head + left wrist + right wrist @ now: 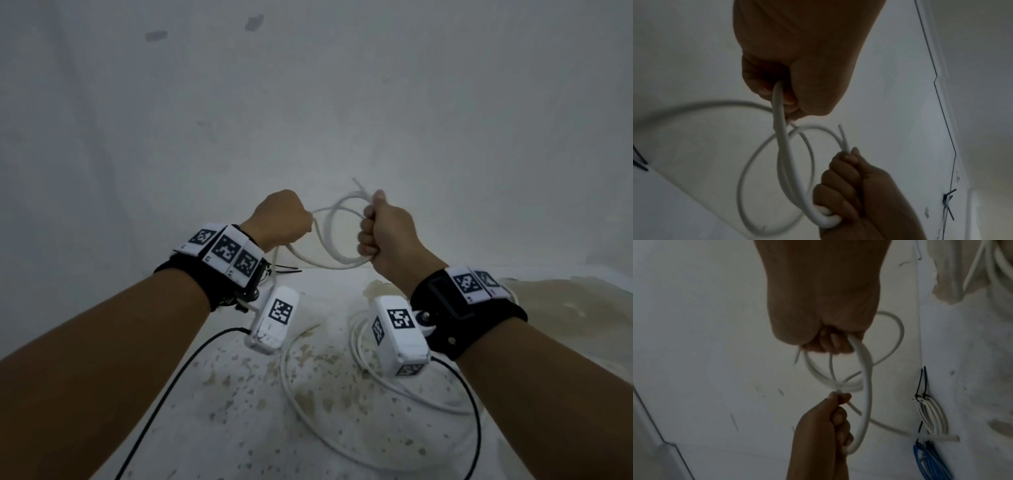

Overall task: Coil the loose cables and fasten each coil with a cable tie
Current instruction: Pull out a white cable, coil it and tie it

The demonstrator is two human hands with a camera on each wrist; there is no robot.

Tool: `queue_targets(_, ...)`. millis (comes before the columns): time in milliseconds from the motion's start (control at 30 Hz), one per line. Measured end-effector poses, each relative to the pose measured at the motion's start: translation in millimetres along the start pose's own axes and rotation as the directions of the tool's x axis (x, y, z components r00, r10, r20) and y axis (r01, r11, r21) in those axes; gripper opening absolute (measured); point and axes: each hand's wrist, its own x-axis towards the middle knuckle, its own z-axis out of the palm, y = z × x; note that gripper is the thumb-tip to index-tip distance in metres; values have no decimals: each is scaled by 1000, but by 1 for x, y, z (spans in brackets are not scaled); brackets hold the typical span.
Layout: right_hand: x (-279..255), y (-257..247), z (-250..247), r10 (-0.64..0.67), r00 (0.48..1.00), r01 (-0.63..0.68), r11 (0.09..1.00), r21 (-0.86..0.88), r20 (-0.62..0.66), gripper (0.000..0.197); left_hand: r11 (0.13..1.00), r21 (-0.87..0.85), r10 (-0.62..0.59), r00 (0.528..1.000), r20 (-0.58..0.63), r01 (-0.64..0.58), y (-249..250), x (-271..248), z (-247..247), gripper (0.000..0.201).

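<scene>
White cable (337, 236) (looped) between both fists.

The head view looks forward and down from above both forearms at a stained white worktop (239, 394) and the pale wall behind. Each wrist view looks along its own hand from very near. All three share the looped thin white cable (329, 236) (781, 146) (865, 386) held between the hands.

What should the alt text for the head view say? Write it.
Two fists hold a white cable in loops above a stained white surface: the right hand grips the gathered coil, the left hand grips the strand feeding it. More cable trails below.
</scene>
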Motion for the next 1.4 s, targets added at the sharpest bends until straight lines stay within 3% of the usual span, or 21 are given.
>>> queue_targets(67,-6,0,5,-48,982,51,999,-12,182,44,993,105,42,994,104,-53,-1,-3,-4,23)
queue_targets(100,-7,-1,9,-88,984,104,990,-100,157,45,985,154,49,984,174,-76,-1,-5,-5,23)
queue_targets(200,3,-3,9,-150,972,74,925,-373,-179,50,981,136,95,955,280,-137,1,-10,-9,29)
queue_targets(267,8,0,9,-80,965,22,974,-227,-248,46,975,109,167,962,214,-193,5,-11,-10,32)
queue_targets(333,6,4,8,-23,979,26,1000,14,-200,41,961,134,235,969,69,-243,8,-9,-11,36)
queue_targets(433,-5,3,9,-59,997,43,959,282,48,45,970,78,241,958,-157,-231,2,-1,-14,39)
queue_targets(500,-9,-1,6,-83,983,22,937,349,163,47,975,-49,199,956,-216,-215,-3,1,-15,37)
queue_targets(567,-11,-5,5,-92,962,-3,938,348,256,47,942,-283,130,972,-194,-182,-3,0,-12,35)
queue_targets(667,-11,-6,9,-76,948,-18,956,292,309,47,735,-676,18,999,-41,-41,5,-4,-7,33)
queue_targets(733,-10,-5,9,-73,954,-1,969,245,292,47,584,-809,-47,998,53,70,10,-6,-10,31)
queue_targets(800,-10,-3,7,-70,952,20,986,168,297,46,486,-866,-60,993,98,115,12,-7,-13,29)
queue_targets(867,-13,0,8,-57,940,23,994,103,337,45,491,-867,-20,996,86,85,14,-7,-15,30)
queue_targets(933,-15,2,11,-54,929,24,996,85,366,45,560,-828,26,998,53,30,18,-7,-14,31)
queue_targets(1067,-15,5,16,-77,949,27,986,164,306,46,678,-733,46,999,-28,-52,25,-4,-14,28)
queue_targets(1133,-14,5,15,-83,962,20,972,235,261,47,619,-784,49,999,-20,-46,25,-4,-14,23)
queue_targets(1267,-11,5,15,-84,976,14,944,328,201,46,393,-920,-20,1000,-16,-7,21,-3,-6,18)
queue_targets(1400,-8,5,13,-88,980,20,937,349,179,46,388,-921,-61,998,6,29,16,-5,2,24)
